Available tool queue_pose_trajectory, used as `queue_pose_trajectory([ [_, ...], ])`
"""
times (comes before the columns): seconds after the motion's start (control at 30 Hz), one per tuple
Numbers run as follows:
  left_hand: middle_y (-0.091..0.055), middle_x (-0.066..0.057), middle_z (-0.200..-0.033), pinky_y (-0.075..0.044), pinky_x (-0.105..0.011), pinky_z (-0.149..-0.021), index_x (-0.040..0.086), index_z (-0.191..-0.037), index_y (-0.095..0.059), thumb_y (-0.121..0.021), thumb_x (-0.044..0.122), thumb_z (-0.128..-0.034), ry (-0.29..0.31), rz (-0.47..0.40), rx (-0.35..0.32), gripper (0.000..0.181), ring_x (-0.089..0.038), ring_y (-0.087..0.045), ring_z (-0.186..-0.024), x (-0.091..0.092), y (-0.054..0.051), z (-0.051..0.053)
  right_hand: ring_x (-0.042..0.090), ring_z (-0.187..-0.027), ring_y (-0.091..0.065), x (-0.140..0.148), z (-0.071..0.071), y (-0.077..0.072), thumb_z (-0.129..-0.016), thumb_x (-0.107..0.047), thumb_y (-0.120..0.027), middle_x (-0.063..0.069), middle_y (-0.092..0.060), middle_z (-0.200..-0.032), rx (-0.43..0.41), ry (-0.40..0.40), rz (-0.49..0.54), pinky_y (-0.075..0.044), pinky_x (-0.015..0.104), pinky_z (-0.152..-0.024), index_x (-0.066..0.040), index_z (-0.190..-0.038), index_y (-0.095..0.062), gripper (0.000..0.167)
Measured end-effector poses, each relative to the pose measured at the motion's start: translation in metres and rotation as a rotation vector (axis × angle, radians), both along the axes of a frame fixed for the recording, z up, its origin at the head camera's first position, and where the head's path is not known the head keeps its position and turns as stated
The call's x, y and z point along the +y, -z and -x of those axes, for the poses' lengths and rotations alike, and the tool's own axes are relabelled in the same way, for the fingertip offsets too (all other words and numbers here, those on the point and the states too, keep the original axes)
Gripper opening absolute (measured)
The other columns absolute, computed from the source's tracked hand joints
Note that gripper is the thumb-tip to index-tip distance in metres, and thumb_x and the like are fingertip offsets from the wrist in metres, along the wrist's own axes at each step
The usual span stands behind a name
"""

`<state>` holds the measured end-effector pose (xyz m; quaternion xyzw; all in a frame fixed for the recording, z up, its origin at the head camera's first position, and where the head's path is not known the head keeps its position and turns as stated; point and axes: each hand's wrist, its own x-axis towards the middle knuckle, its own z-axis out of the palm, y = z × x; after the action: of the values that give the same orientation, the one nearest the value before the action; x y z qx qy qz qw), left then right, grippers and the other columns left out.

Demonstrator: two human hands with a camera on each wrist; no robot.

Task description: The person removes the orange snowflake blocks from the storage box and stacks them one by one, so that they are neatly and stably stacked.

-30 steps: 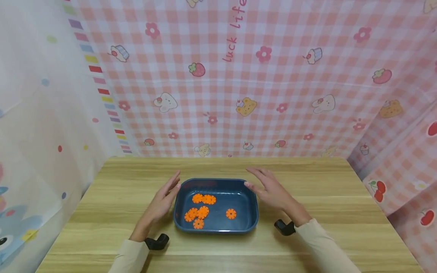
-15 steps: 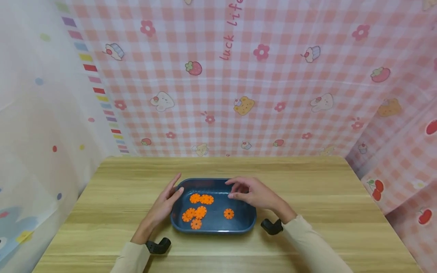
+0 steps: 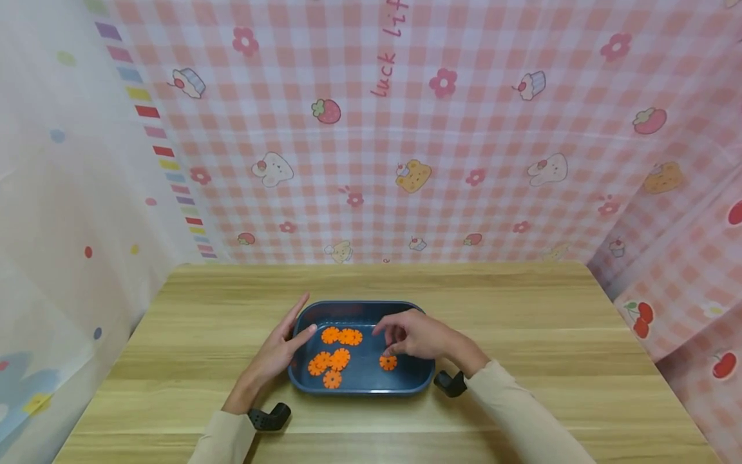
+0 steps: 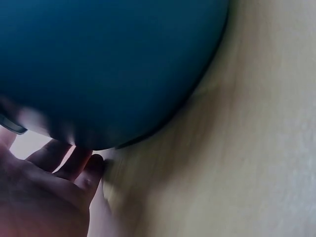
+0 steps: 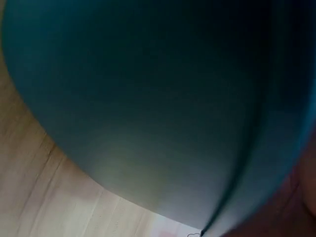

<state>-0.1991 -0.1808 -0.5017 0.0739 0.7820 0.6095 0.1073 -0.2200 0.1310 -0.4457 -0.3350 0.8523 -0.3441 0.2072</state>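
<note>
A dark blue rectangular dish (image 3: 371, 392) stands on the table, with several orange notched plastic discs (image 3: 341, 358) lying in its left half. One single disc (image 3: 388, 363) lies apart in the right half. My left hand (image 3: 277, 354) holds the dish's left end, thumb over the rim and fingers along the outer wall. In the left wrist view those fingers (image 4: 91, 173) touch the dish's outside. My right hand (image 3: 420, 335) is over the right half with bent fingers, the thumb tip at the single disc's upper edge. Whether it touches the disc cannot be told.
The wooden table (image 3: 522, 303) extends around the dish on all sides. A pink checked cloth (image 3: 464, 142) hangs behind it, with more printed cloth at the left and right. A black wrist mount (image 3: 270, 417) sits on each arm.
My right hand has moved left from beyond the dish's right rim and down toward the single disc. My left hand has closed in on the left rim, thumb now over it.
</note>
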Motion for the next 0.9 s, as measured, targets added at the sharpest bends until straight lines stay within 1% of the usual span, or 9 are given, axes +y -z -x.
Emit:
queue_pose_trajectory([
  [0.07, -0.013, -0.007, -0.166, -0.047, -0.032, -0.062, 0.033, -0.159, -0.019, -0.056, 0.032, -0.1015, -0.001, -0.007, 0.003, 0.069, -0.039, -0.045, -0.121, 0.000, 0.000, 0.000, 0.009, -0.073, -0.056, -0.001, 0.001, 0.000, -0.091, -0.004, -0.069, -0.006, -0.060, -0.085, 0.000, -0.017, -0.025, -0.050, 0.024, -0.069, -0.009, -0.120, -0.067, 0.030],
  [0.27, -0.010, -0.004, -0.166, -0.042, -0.030, -0.047, 0.034, -0.159, -0.019, -0.057, 0.031, -0.1011, -0.006, -0.019, -0.007, 0.069, -0.042, -0.053, -0.106, 0.000, 0.000, 0.000, 0.009, -0.069, -0.054, -0.003, 0.001, 0.002, -0.089, -0.006, -0.072, -0.006, -0.060, -0.079, -0.001, -0.048, -0.078, -0.048, 0.024, -0.065, -0.010, -0.112, -0.068, 0.024],
  [0.37, -0.009, -0.003, -0.166, -0.051, -0.033, -0.072, 0.033, -0.159, -0.019, -0.058, 0.032, -0.1008, 0.002, -0.021, -0.014, 0.070, -0.039, -0.048, -0.123, 0.000, 0.001, 0.000, 0.008, -0.068, -0.053, -0.004, 0.001, 0.005, -0.089, -0.008, -0.073, -0.007, -0.059, -0.077, 0.023, -0.052, -0.132, -0.047, 0.023, -0.064, -0.013, -0.109, -0.069, 0.021],
  [0.4, -0.009, -0.002, -0.166, -0.050, -0.035, -0.083, 0.033, -0.159, -0.019, -0.058, 0.032, -0.1005, 0.004, -0.021, -0.016, 0.070, -0.038, -0.044, -0.130, 0.000, 0.002, 0.000, 0.007, -0.068, -0.052, -0.005, 0.001, 0.006, -0.089, -0.010, -0.074, -0.008, -0.058, -0.076, 0.038, -0.054, -0.157, -0.046, 0.023, -0.064, -0.014, -0.108, -0.069, 0.020],
  [0.5, -0.008, -0.002, -0.167, -0.042, -0.038, -0.096, 0.032, -0.159, -0.019, -0.059, 0.034, -0.1000, 0.012, -0.024, -0.017, 0.071, -0.034, -0.033, -0.139, 0.000, 0.003, 0.001, 0.006, -0.067, -0.051, -0.007, 0.000, 0.008, -0.088, -0.018, -0.076, -0.011, -0.057, -0.074, 0.090, -0.058, -0.230, -0.044, 0.023, -0.064, -0.018, -0.106, -0.069, 0.019],
  [0.63, -0.010, -0.005, -0.166, -0.048, -0.032, -0.078, 0.033, -0.159, -0.019, -0.059, 0.033, -0.0998, 0.011, -0.026, -0.023, 0.072, -0.037, -0.043, -0.127, 0.000, 0.003, 0.001, 0.005, -0.066, -0.050, -0.008, -0.002, 0.010, -0.087, -0.027, -0.077, -0.013, -0.055, -0.071, 0.146, -0.054, -0.292, -0.042, 0.023, -0.065, -0.021, -0.105, -0.070, 0.020],
  [0.77, -0.009, -0.006, -0.166, -0.046, -0.043, -0.097, 0.032, -0.159, -0.018, -0.060, 0.032, -0.0995, 0.018, -0.038, -0.026, 0.073, -0.037, -0.040, -0.135, 0.000, 0.003, 0.001, 0.006, -0.066, -0.049, -0.008, -0.003, 0.013, -0.088, -0.030, -0.076, -0.013, -0.053, -0.069, 0.203, -0.052, -0.338, -0.041, 0.024, -0.065, -0.022, -0.107, -0.071, 0.021],
  [0.83, -0.007, -0.004, -0.167, -0.030, -0.052, -0.112, 0.031, -0.159, -0.018, -0.060, 0.030, -0.0997, 0.023, -0.044, -0.021, 0.073, -0.035, -0.028, -0.145, 0.000, 0.003, 0.002, 0.006, -0.066, -0.049, -0.008, -0.003, 0.015, -0.089, -0.030, -0.075, -0.013, -0.053, -0.068, 0.232, -0.054, -0.358, -0.041, 0.024, -0.066, -0.021, -0.107, -0.071, 0.021],
  [0.9, -0.006, -0.003, -0.167, -0.028, -0.053, -0.113, 0.031, -0.159, -0.018, -0.060, 0.028, -0.1000, 0.025, -0.048, -0.017, 0.073, -0.035, -0.025, -0.147, -0.001, 0.004, 0.001, 0.006, -0.066, -0.049, -0.009, -0.003, 0.016, -0.089, -0.030, -0.075, -0.013, -0.052, -0.068, 0.259, -0.056, -0.374, -0.041, 0.024, -0.066, -0.021, -0.108, -0.071, 0.021],
])
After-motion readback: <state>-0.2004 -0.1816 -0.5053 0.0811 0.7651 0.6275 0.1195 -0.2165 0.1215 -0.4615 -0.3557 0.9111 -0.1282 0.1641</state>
